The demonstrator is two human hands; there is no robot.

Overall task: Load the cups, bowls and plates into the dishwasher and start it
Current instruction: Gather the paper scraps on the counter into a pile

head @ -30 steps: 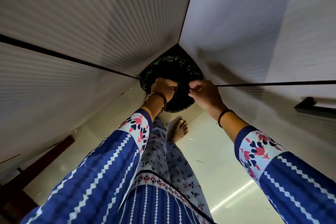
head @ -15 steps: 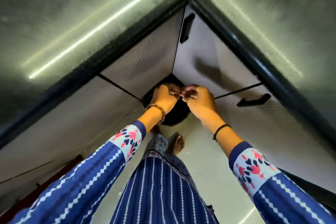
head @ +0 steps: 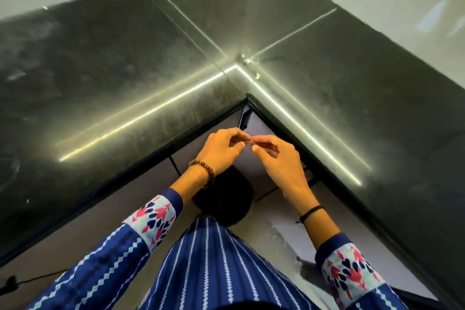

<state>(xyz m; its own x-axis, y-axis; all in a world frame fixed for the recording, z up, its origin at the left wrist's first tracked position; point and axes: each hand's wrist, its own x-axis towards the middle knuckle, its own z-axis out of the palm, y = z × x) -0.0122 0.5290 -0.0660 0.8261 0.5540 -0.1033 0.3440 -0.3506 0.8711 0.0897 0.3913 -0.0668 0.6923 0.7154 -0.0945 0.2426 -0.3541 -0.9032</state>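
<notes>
No cup, bowl, plate or dishwasher is in view. My left hand [head: 221, 151] and my right hand [head: 279, 158] are raised in front of the inner corner of a dark L-shaped countertop [head: 151, 70]. The curled fingertips of both hands meet at one spot, thumbs pressed to forefingers. Whether something tiny is pinched between them is too small to tell. A beaded bracelet is on my left wrist and a black band on my right.
A black round thing [head: 226, 199] sits on the floor in the corner below my hands. Pale cabinet fronts [head: 259, 161] with a black handle [head: 244, 118] run under the counter on both sides. A few white crumbs [head: 249, 60] lie on the counter.
My hands let go of the rim of the black round thing, came together at the fingertips and rose to counter height. The view tilted up from the cabinets to the countertop.
</notes>
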